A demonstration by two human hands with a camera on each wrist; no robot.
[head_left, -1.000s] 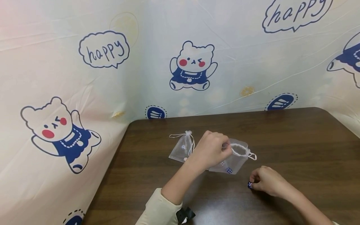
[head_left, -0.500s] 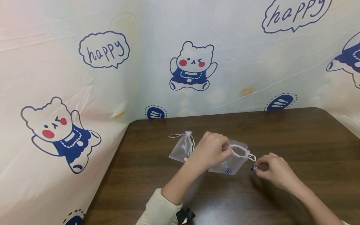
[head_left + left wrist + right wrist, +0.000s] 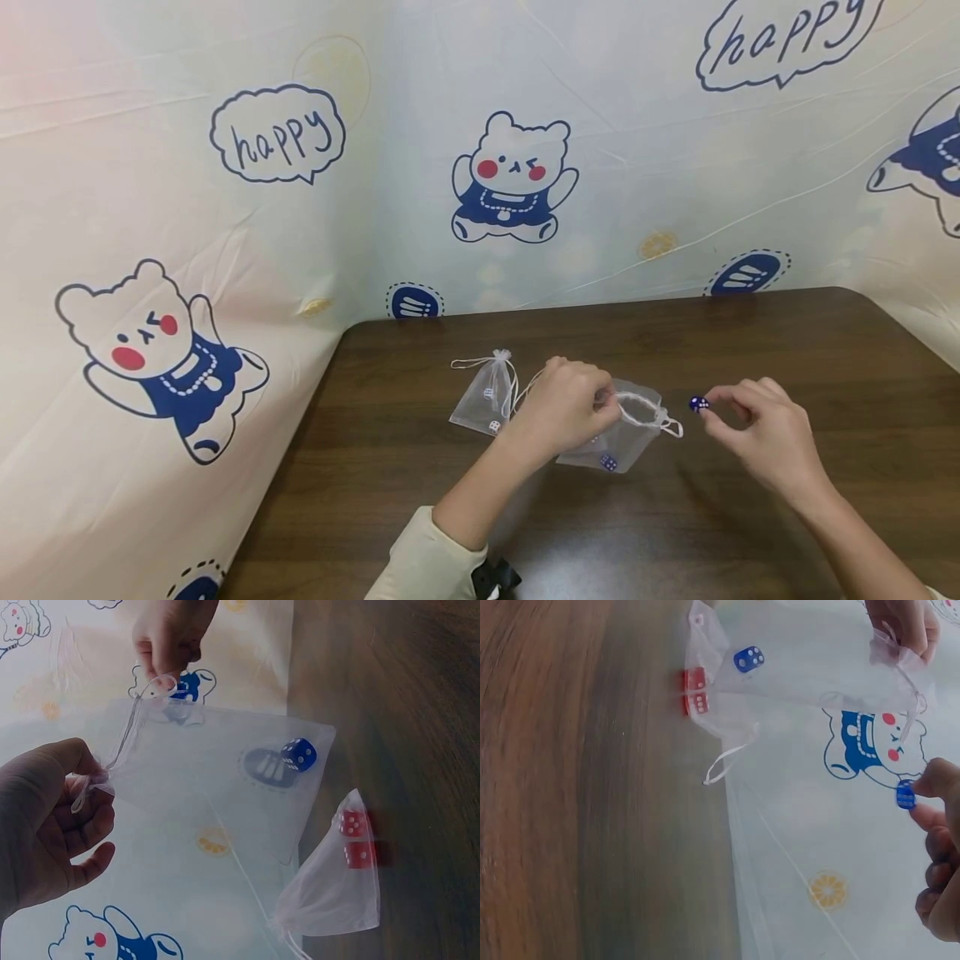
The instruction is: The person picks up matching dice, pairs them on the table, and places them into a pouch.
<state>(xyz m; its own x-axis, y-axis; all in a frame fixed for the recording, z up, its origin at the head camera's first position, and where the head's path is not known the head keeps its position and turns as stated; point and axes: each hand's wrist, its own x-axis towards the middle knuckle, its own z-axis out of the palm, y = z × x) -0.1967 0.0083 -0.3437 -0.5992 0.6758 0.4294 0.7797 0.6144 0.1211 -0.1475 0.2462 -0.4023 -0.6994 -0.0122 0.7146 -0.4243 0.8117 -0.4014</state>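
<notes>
My left hand [image 3: 566,408] pinches the rim of a sheer white drawstring bag [image 3: 633,433], keeping its mouth spread open. Inside the bag, low down, sits a blue die [image 3: 298,754] with white pips. To the right of the bag my right hand [image 3: 772,433] pinches another blue die [image 3: 699,404] between thumb and fingertips, above the table. A second sheer bag [image 3: 330,892] holds red dice [image 3: 352,823]; in the head view it is mostly hidden behind my left hand and the held bag.
Another tied mesh bag [image 3: 474,404] with small dice inside lies on the dark wooden table [image 3: 360,483], left of my left hand. A printed cloth [image 3: 637,100] hangs behind the table. A black object [image 3: 495,577] shows beside the left sleeve.
My right hand has lifted the blue die off the table and moved it up and slightly right. The left hand stays at the bag's rim; the bag has dipped slightly.
</notes>
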